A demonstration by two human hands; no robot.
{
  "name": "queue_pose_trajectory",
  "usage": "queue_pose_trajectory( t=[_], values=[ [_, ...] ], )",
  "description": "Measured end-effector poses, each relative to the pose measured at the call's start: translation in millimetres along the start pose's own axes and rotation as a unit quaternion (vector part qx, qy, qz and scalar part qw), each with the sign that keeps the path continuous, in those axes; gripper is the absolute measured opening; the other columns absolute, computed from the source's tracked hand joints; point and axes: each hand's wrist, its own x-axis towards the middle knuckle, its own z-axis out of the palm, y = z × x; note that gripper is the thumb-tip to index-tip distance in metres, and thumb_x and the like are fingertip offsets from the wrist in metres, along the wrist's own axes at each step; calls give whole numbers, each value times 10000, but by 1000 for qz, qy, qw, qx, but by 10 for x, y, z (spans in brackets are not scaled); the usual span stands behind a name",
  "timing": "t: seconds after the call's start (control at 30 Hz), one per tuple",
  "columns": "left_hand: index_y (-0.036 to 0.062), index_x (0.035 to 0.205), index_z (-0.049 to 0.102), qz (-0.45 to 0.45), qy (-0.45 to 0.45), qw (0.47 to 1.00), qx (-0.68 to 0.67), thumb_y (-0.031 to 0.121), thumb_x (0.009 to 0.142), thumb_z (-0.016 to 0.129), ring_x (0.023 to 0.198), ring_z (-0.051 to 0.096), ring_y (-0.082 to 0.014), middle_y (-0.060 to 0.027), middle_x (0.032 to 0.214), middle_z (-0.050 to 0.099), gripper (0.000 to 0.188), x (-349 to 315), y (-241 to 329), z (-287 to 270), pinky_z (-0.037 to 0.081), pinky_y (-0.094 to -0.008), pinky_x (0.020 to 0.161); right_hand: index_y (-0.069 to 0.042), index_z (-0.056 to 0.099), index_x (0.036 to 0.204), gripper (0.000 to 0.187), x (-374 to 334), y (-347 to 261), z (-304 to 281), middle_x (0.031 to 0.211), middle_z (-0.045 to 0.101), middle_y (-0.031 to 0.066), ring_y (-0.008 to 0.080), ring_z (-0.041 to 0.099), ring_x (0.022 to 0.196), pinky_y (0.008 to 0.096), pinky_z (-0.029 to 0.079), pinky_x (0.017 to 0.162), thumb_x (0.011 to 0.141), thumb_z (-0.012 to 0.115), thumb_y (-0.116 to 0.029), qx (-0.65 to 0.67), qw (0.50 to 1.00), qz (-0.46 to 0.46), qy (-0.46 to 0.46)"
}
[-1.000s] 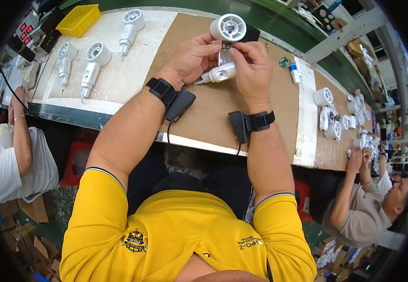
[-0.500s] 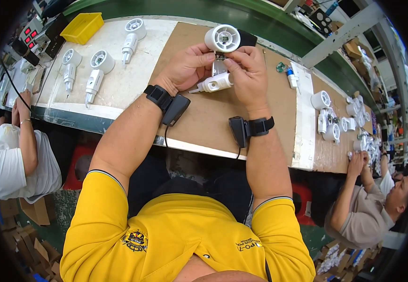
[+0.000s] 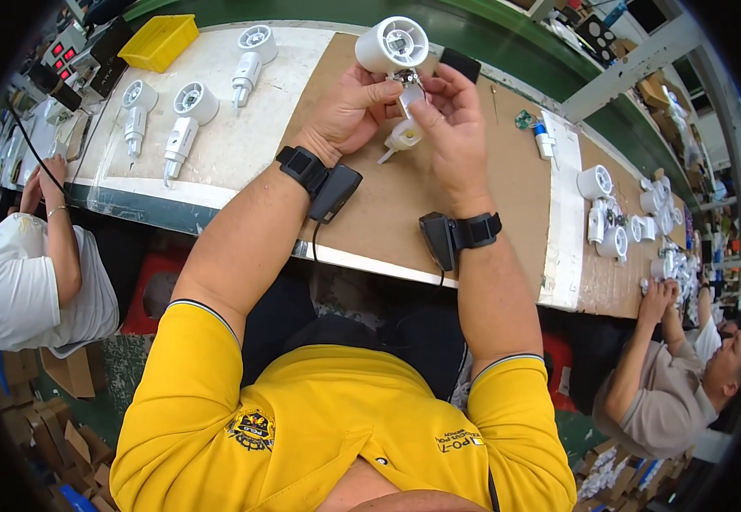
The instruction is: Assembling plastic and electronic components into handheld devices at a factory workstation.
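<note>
Over the brown board, both my hands hold a white plastic fan-like unit. Its round spoked head (image 3: 392,44) points up, and small metal parts and wires (image 3: 405,78) are exposed under it. A pale lower body (image 3: 403,136) with a thin tip hangs below, tilted down to the left. My left hand (image 3: 355,109) is closed, thumb and fingers gripping just beneath the head. Closed from the other side, my right hand (image 3: 449,128) has its thumb against the body and its fingers near the wires. The fingers partly hide the joint between head and body.
Three similar white units (image 3: 181,128) lie at left near a yellow tray (image 3: 159,43). A black object (image 3: 460,65) sits behind my right hand. Farther right are a blue-and-white bottle (image 3: 543,141) and many white parts (image 3: 614,241). Co-workers sit on both sides.
The unit's head has tilted up and to the left, and its lower body has turned. My right fingers have shifted around the exposed parts. The whole view has moved slightly.
</note>
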Motion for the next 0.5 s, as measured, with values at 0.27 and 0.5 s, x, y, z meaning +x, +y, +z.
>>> queue_pose_trajectory(
  t=[0.27,0.5],
  values=[
    [38,1295,546,56,61,996,31,-20,895,665,1073,656,-223,-105,1165,673,421,-12,52,72,555,-372,930,-7,502,1285,511,-39,140,-14,1148,574,88,175,589,995,289,495,872,822,715,-43,-147,988,24,25],
    [33,1276,563,53,69,996,29,-17,894,672,1071,660,-226,-111,1174,672,400,-14,36,116,562,-374,931,-11,558,1245,502,13,-26,-40,1048,557,105,250,576,984,322,480,864,747,617,16,-324,938,-126,-5]
  ],
)
